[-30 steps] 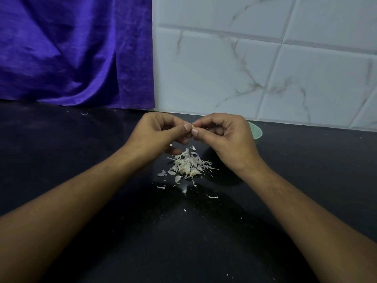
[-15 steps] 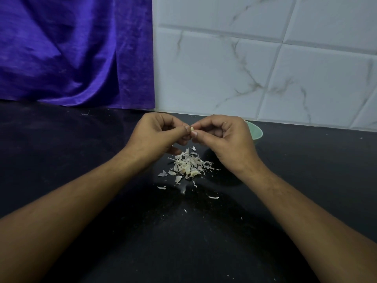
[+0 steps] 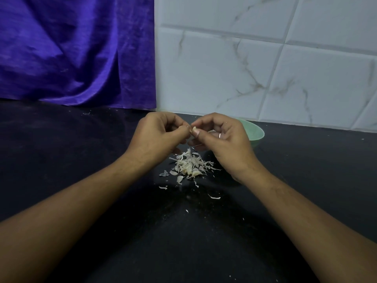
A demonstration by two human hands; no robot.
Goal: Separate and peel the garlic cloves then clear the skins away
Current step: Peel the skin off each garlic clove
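Garlic clove [image 3: 193, 129]: small pale piece, pinched between the fingertips of both hands, held in the air above the counter and over the far edge of the skin pile.

Head view, listed near to far.

Left hand [image 3: 157, 137]: curled, thumb and forefinger closed on the clove from the left; remaining fingers folded in.

Right hand [image 3: 224, 139]: curled, thumb and forefinger closed on the clove from the right; a thin ring shows on one finger. Fingertips of the two hands meet at the clove.

Skin pile [image 3: 190, 166]: loose heap of whitish papery scraps on the counter, directly below and between the hands; whether whole cloves lie in it cannot be told. Stray flakes lie nearer the camera, one curl [image 3: 214, 197] apart from the heap.

Counter [image 3: 71, 160]: black, flat; bare stretches to the left of the left forearm, to the right of the right forearm, and between the forearms toward the near edge.

Bowl [image 3: 255, 132]: pale green, behind the right hand, partly hidden by it, near the wall.

Wall [image 3: 265, 68]: white marbled tile, meeting the counter's back edge.

Cloth [image 3: 77, 50]: purple, hanging at back left down to the counter.
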